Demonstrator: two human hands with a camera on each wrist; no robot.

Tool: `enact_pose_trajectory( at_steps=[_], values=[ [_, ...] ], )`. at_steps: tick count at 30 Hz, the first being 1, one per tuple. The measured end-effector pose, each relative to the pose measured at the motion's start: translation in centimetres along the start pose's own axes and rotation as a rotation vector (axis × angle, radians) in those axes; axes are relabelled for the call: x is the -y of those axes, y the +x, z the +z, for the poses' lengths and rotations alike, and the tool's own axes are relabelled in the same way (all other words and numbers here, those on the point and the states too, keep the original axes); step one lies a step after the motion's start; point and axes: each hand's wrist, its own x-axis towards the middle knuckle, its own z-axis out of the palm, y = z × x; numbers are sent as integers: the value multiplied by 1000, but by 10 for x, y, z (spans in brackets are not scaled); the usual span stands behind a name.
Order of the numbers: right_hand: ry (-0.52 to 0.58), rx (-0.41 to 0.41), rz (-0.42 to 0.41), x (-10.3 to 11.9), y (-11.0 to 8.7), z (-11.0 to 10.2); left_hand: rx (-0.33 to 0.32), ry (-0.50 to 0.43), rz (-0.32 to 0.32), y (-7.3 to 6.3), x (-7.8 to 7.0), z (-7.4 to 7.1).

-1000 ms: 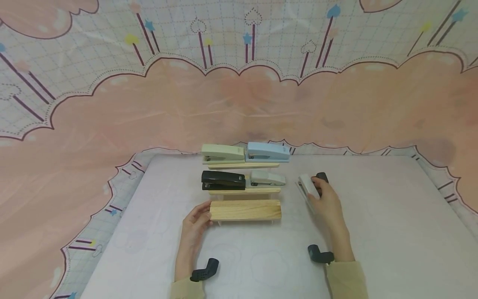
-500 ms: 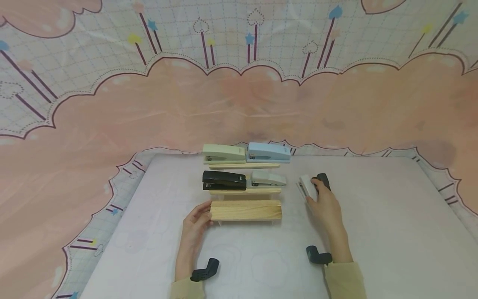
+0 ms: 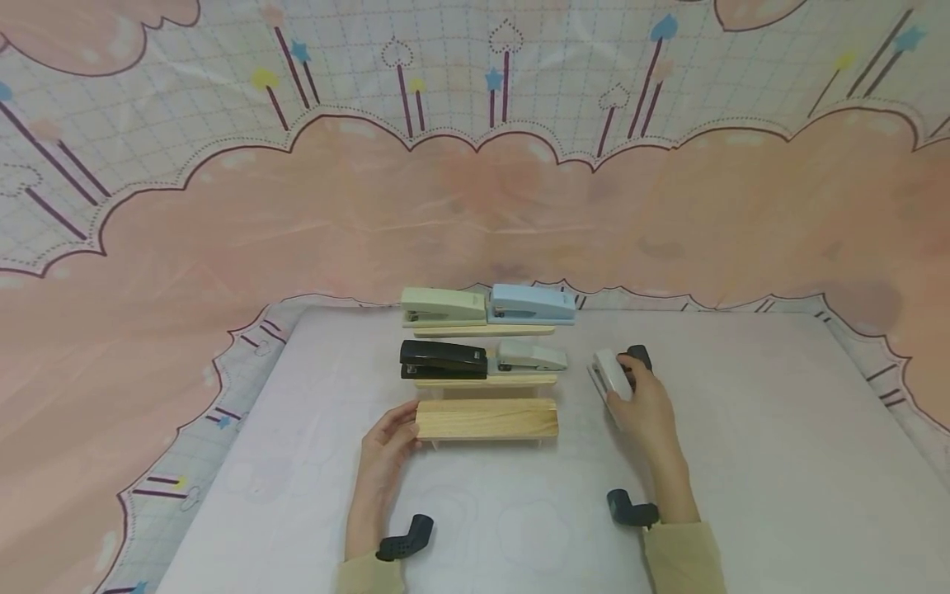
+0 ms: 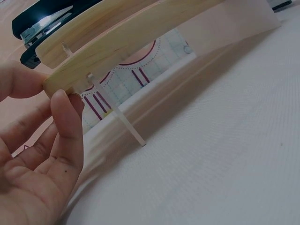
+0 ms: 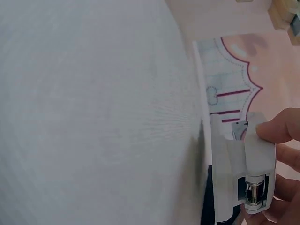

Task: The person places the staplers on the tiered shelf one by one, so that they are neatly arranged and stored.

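My left hand (image 3: 387, 441) pinches the left end of the front wooden shelf (image 3: 486, 418) between thumb and fingers. In the left wrist view, a clear leg (image 4: 119, 112) slants down under that shelf's plank (image 4: 117, 42). My right hand (image 3: 647, 404) grips a white stapler (image 3: 612, 373) to the right of the shelves. The right wrist view shows this white stapler (image 5: 246, 164) from one end, with fingers and thumb along its far side. A black object (image 3: 640, 356), mostly hidden, lies just past the right hand.
On the middle shelf (image 3: 486, 381) sit a black stapler (image 3: 444, 360) and a pale grey-white stapler (image 3: 530, 355). The back shelf (image 3: 484, 331) bears a green stapler (image 3: 444, 306) and a light blue stapler (image 3: 532, 304). A patterned cloth (image 3: 475, 206) hangs behind the white table (image 3: 772, 462).
My right hand has shifted very slightly left, with the white stapler still in its grip. The left hand and the shelves stay where they were.
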Motion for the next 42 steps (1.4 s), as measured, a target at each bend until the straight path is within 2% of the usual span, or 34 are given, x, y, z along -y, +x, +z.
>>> enact_pose_trajectory(
  at_steps=[10, 20, 33, 42],
  values=[
    [36, 4, -27, 11, -4, -18, -1, 29, 38, 0, 2, 0],
    [56, -56, -79, 24, -12, -33, 6, -14, 2, -1, -1, 0],
    [102, -164, -158, 41, -26, -51, 0, 1, 0, 1, 0, 0],
    [132, -155, -168, 58, -42, -64, -2, -22, -3, -1, -1, 1]
  ],
)
